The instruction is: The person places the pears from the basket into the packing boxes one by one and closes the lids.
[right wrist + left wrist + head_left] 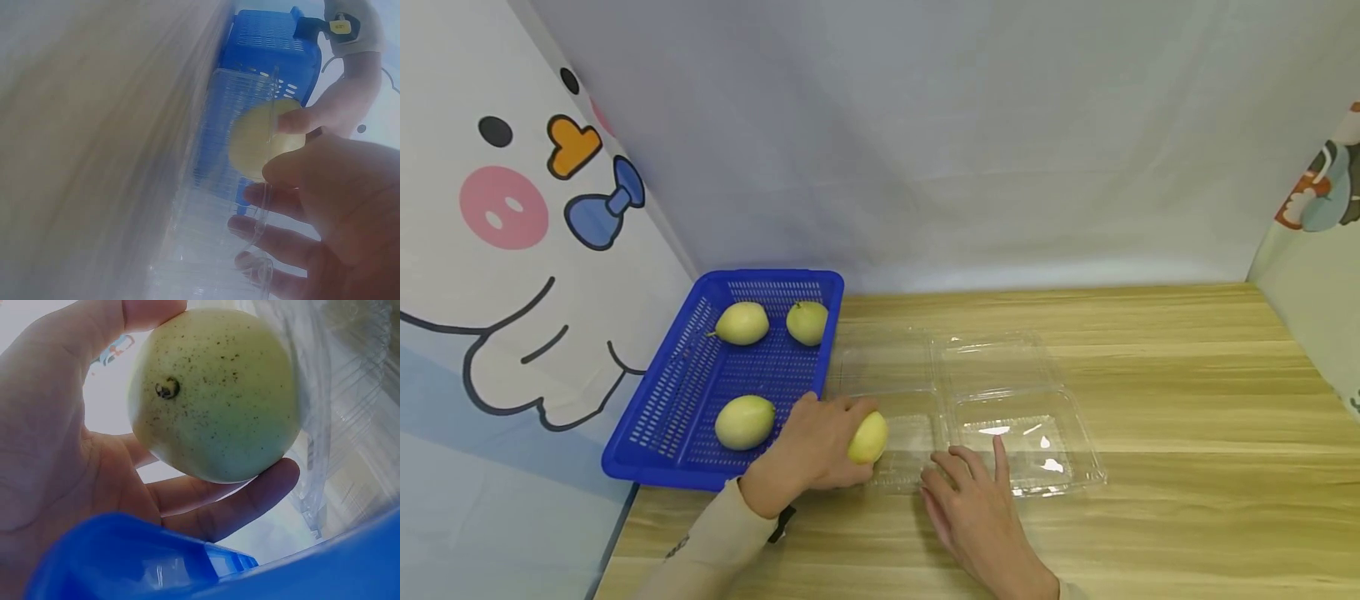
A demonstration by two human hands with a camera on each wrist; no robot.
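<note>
My left hand (808,454) grips a yellow-green fruit (868,437) just right of the blue basket (647,433), over the near left compartment of a clear plastic clamshell box (1052,475). In the left wrist view the fruit (215,394) sits between thumb and fingers (237,506). My right hand (981,508) lies with straight fingers on the box's near edge; in the right wrist view its fingers (275,234) touch the clear plastic (212,206), with the fruit (259,137) behind it. Three more fruits (744,421) lie in the basket.
The wooden table (1187,417) runs to the right of the box. A white cloth backdrop (925,150) stands behind, and a cartoon-printed sheet (512,250) hangs on the left beside the basket. Another printed panel (1322,208) closes the right side.
</note>
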